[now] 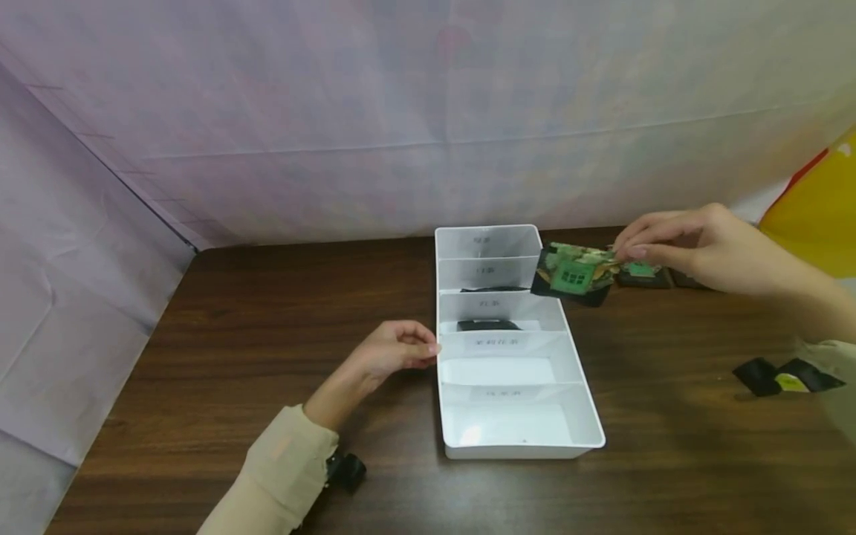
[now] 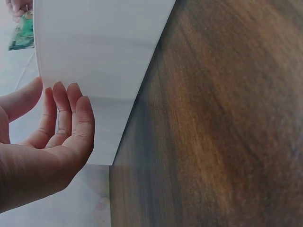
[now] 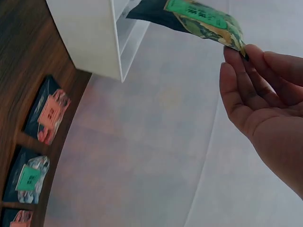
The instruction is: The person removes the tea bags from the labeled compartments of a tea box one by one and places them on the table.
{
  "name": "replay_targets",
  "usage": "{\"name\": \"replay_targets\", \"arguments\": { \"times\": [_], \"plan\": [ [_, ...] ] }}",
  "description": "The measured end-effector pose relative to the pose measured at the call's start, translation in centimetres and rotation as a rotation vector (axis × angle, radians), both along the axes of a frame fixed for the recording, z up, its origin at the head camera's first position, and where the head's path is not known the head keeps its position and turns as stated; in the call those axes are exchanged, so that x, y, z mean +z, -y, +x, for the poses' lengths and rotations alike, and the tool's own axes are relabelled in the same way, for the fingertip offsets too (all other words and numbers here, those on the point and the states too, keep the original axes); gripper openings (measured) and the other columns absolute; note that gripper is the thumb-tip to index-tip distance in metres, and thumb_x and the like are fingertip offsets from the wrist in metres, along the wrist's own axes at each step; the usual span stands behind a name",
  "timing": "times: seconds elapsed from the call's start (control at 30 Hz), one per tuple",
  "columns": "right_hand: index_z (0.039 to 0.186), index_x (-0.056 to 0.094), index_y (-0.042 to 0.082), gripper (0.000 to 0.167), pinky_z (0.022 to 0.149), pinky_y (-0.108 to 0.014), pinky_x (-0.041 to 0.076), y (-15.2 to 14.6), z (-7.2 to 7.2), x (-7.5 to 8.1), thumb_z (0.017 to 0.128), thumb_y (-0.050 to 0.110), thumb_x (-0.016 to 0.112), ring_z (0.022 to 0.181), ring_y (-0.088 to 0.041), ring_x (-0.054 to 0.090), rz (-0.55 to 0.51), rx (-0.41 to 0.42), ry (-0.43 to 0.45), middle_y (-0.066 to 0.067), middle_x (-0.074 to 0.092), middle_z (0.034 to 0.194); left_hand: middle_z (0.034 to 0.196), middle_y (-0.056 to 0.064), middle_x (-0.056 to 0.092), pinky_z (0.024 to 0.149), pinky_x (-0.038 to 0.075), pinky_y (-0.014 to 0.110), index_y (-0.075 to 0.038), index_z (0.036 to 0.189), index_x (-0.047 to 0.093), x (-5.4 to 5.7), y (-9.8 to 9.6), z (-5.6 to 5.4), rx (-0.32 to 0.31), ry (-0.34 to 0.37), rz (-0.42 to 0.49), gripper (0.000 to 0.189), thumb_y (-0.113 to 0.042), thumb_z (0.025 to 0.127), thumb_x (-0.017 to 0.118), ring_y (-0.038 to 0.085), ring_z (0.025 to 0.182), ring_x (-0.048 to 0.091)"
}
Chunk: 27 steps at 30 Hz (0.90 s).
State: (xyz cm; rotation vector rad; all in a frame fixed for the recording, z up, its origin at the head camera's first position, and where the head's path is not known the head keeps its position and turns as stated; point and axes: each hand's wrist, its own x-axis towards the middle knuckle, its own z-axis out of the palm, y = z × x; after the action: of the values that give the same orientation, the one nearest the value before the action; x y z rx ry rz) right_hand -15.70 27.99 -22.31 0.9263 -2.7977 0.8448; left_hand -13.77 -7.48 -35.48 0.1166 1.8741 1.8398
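My right hand (image 1: pixel 695 241) pinches a small dark packet with a green label (image 1: pixel 574 273) by its corner, between thumb and fingertips. The packet hangs in the air beside the right rim of a white divided box (image 1: pixel 521 452), near its far half. In the right wrist view the packet (image 3: pixel 199 16) is held at one end. My left hand (image 1: pixel 394 345) pinches the box's left rim, the thumb at the edge and the fingers against the outer wall (image 2: pixel 109 52). Dark packets (image 1: pixel 488 325) lie in two middle compartments; the two nearest compartments hold nothing visible.
Several more packets lie on the brown table (image 1: pixel 301 297) behind my right hand, among them an orange-labelled packet (image 3: pixel 49 111) and a green-labelled one (image 3: pixel 29 177). A pale cloth wall (image 1: pixel 401 148) stands behind the table. Something yellow (image 1: pixel 812 212) is at the far right.
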Motion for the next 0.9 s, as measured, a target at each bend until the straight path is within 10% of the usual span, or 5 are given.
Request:
{"name": "replay_targets", "arguments": {
  "times": [0.17,0.67,0.9],
  "plan": [
    [0.094,0.071,0.009,0.018,0.041,-0.027,0.036,-1.5,-0.5,0.0,0.091,0.003,0.055,0.055,-0.013,0.046,-0.034,-0.083,0.139,0.008,0.062,0.097,0.076,0.004,0.058,0.082,0.049,0.04,0.011,0.092,0.053,0.0,0.0,0.0,0.002,0.0,-0.001,0.008,0.006,0.086,0.056,0.012,0.073,0.059],
    [0.1,0.069,0.005,0.024,0.055,-0.026,0.043,-5.1,-1.8,-2.0,0.096,0.016,0.048,0.073,-0.013,0.053,0.016,-0.251,0.315,0.01,0.062,0.099,0.075,0.004,0.058,0.084,0.049,0.042,0.011,0.092,0.053,0.0,0.0,0.1,0.004,0.005,0.009,0.009,0.006,0.086,0.056,0.012,0.072,0.058],
    [0.091,0.07,0.003,0.019,0.067,-0.016,0.048,-6.4,-2.2,-3.6,0.093,0.007,0.051,0.083,-0.006,0.059,0.028,-0.18,0.319,0.002,0.066,0.095,0.074,0.003,0.058,0.082,0.049,0.041,0.012,0.092,0.053,0.0,0.0,0.1,0.006,0.004,0.016,0.009,0.006,0.086,0.057,0.011,0.071,0.058]
  ]
}}
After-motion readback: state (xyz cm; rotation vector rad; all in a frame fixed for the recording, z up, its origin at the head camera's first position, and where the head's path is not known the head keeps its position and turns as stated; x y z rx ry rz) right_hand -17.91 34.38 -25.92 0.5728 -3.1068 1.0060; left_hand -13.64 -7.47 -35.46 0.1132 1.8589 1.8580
